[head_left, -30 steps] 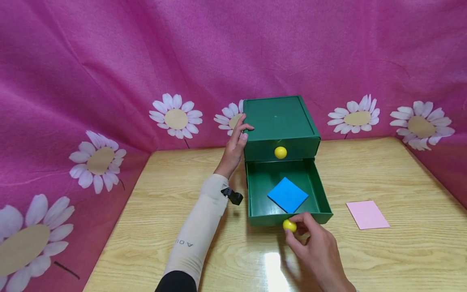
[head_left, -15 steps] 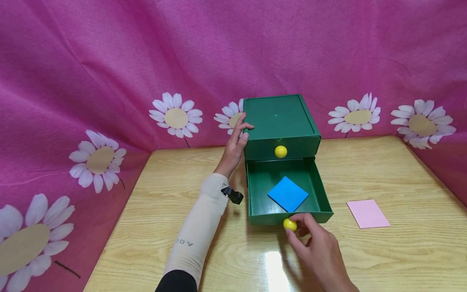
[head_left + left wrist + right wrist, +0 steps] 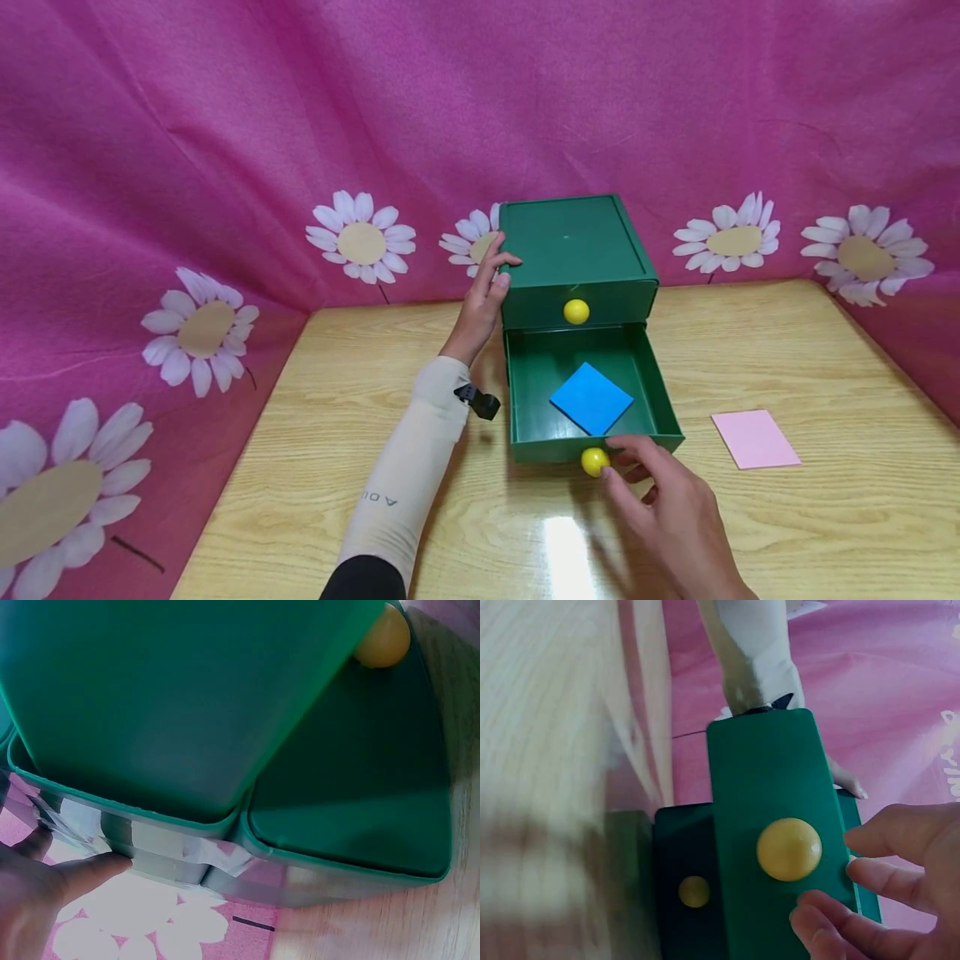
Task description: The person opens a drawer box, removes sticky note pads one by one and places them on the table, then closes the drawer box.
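A green plastic drawer cabinet (image 3: 570,237) stands on the table with one drawer (image 3: 536,362) pulled out. Inside that drawer lies a blue square pad (image 3: 592,398), turned cornerwise. My left hand (image 3: 482,304) rests against the cabinet's left side, fingertips over its top edge and thumb on the side wall. At the drawer front, my right hand (image 3: 675,508) has its fingers spread around the yellow knob (image 3: 595,462). The right wrist view shows a gap between these fingers (image 3: 829,911) and the knob; the index finger is near the drawer's front rim.
A pink square pad (image 3: 756,439) lies on the wooden table (image 3: 322,467) right of the drawer. Another drawer with a yellow knob (image 3: 576,312) sits closed above; a lower closed drawer (image 3: 352,780) appears in the left wrist view. Pink daisy-patterned cloth (image 3: 450,100) hangs behind.
My right hand has let go of the knob and drawn slightly back to the right, its fingers parting. The left hand, drawer and blue pad have stayed put.
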Tool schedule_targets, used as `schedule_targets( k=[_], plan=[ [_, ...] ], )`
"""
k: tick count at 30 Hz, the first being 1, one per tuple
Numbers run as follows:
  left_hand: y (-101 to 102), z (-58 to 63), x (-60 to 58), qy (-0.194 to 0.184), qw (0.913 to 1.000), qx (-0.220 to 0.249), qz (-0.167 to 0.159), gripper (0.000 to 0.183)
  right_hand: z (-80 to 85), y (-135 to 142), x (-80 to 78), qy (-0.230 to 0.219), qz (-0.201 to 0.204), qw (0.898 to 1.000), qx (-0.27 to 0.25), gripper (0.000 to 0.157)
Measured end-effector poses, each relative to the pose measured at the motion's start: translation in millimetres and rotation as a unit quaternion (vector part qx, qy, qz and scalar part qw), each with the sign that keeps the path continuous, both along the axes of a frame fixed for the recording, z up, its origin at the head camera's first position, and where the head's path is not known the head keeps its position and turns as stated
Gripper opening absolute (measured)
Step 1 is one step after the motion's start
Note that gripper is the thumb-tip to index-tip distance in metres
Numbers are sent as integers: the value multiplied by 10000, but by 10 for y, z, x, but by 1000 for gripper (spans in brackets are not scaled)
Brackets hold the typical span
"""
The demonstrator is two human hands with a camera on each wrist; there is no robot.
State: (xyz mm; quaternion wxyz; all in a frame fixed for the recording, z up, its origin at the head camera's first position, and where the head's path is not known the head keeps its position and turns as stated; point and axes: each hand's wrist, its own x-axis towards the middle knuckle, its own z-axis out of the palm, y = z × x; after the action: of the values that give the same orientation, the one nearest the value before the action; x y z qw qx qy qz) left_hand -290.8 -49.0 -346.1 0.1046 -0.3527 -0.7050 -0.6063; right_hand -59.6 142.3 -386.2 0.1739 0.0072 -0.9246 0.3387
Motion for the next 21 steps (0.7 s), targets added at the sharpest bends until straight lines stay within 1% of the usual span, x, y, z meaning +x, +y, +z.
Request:
schedule_targets(
  k=[5, 10, 17, 21],
  plan=[
    [-5, 1, -1, 4, 10000, -9, -1, 43, 97, 54, -10, 362, -111, 9993, 76, 25],
    [-7, 8, 3, -21, 10000, -9, 4, 44, 192, 111, -59, 699, -130, 9974, 115, 24],
    [-7, 11, 10, -38, 10000, -29, 51, 44, 310, 168, -179, 1167, 38, 9928, 281, 28],
    [-7, 2, 9, -32, 10000, -12, 41, 41, 356, 192, -271, 1331, 185, 9902, 379, 30]
  ],
)
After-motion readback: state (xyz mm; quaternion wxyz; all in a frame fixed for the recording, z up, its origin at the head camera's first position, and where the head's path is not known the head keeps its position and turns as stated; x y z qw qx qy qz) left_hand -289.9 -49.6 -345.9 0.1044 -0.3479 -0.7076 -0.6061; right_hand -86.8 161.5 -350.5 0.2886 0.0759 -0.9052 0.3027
